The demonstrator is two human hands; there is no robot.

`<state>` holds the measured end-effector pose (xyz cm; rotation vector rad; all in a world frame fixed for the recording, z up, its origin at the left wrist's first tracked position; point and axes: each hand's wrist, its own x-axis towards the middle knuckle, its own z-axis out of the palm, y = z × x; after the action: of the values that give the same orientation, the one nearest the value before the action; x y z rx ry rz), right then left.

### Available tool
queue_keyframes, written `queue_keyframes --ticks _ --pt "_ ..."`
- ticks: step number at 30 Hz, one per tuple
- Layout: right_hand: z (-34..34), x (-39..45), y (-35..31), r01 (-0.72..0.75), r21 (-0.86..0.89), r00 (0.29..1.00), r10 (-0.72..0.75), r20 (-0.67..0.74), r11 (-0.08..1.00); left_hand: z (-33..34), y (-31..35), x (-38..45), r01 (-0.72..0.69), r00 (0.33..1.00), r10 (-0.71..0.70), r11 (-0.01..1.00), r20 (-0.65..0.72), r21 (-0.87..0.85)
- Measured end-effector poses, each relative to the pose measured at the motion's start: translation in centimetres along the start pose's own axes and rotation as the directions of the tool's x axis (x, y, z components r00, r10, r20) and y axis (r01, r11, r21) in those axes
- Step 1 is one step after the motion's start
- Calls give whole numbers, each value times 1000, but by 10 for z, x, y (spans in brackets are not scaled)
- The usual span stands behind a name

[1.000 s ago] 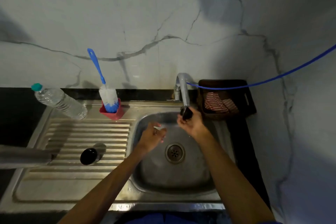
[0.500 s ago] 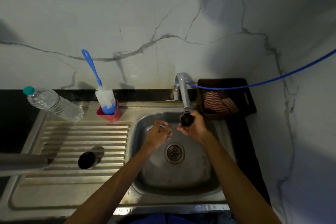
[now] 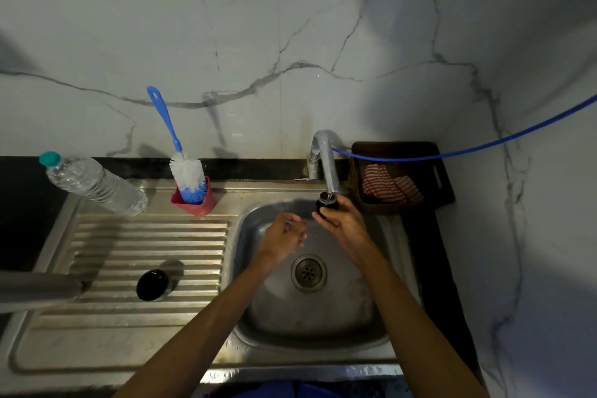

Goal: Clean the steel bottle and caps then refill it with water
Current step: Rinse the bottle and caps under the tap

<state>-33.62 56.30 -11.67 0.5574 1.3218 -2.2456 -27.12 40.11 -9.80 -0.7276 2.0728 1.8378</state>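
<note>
My right hand [image 3: 344, 226] grips a small black cap [image 3: 327, 205] right under the mouth of the steel tap [image 3: 328, 165], over the sink basin [image 3: 310, 317]. Just to its left, my left hand [image 3: 284, 236] hovers over the basin with its fingers curled, pinching what looks like a small pale piece [image 3: 291, 222]; what it is cannot be made out. A second black cap [image 3: 153, 284] stands on the ribbed drainboard [image 3: 129, 246]. The grey steel bottle [image 3: 38, 289] lies on its side at the left edge, partly out of frame.
A clear plastic water bottle [image 3: 97, 186] lies at the back left of the drainboard. A blue-and-white bottle brush [image 3: 187, 175] stands in a red holder [image 3: 195, 202]. Right of the tap sits a dark basket [image 3: 442, 171] with striped cloth, crossed by a blue hose [image 3: 484, 145].
My right hand has kept the black cap at the spout, shifting it slightly. My left hand has moved a little right, closer to the right hand.
</note>
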Motion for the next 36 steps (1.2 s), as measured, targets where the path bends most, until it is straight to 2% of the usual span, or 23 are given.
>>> queue_keyframes --ticks 5,7,8,9,11,16,19,25,26,28,30,32,33,35,36 --pt "5 2 -2 -7 -41 998 4 -70 999 7 5 -2 -34 999 34 999 3 23" --pt "10 0 -7 -31 78 998 35 -54 996 5 6 -1 -37 999 37 999 7 12" --pt "11 -3 -9 -65 196 997 72 -29 978 4 5 0 -35 999 35 999 7 5" --pt "12 -5 -9 -107 320 993 115 -6 942 2 5 0 -32 999 32 999 2 1" --pt "11 -12 -10 -160 438 985 173 10 884 -3 3 0 -25 1000 25 1000 -17 -7" --pt "16 -18 -5 -217 508 972 233 32 833 -15 -2 -4 -1 1000 1 1000 -14 7" --pt "17 -16 0 -260 488 964 252 85 833 -18 -5 -9 2 1000 -2 1000 -17 2" --pt "6 -26 10 -200 462 980 177 92 864 -19 -15 -12 41 998 -42 999 -49 -26" --pt "6 -21 8 -175 434 984 161 69 883 -19 -16 -13 46 998 -47 999 -43 -25" --pt "10 -9 1 -127 269 991 134 -10 955 -19 -18 -14 59 998 -60 998 -33 -27" --pt "19 -4 -6 -60 -85 998 57 -41 995 -21 -20 -14 70 997 -71 997 -43 -27" --pt "27 -8 -15 11 -470 1000 -9 6 882 -22 -19 -13 74 996 -74 997 -47 -10" --pt "27 -10 -19 36 -591 999 -28 23 806 -22 -19 -13 74 996 -74 997 -42 0" --pt "25 -10 -23 44 -665 998 -60 -1 746 -20 -18 -14 74 997 -74 997 -28 5" --pt "24 -10 -24 27 -644 996 -74 -46 764 -20 -18 -15 75 997 -75 997 -20 3"
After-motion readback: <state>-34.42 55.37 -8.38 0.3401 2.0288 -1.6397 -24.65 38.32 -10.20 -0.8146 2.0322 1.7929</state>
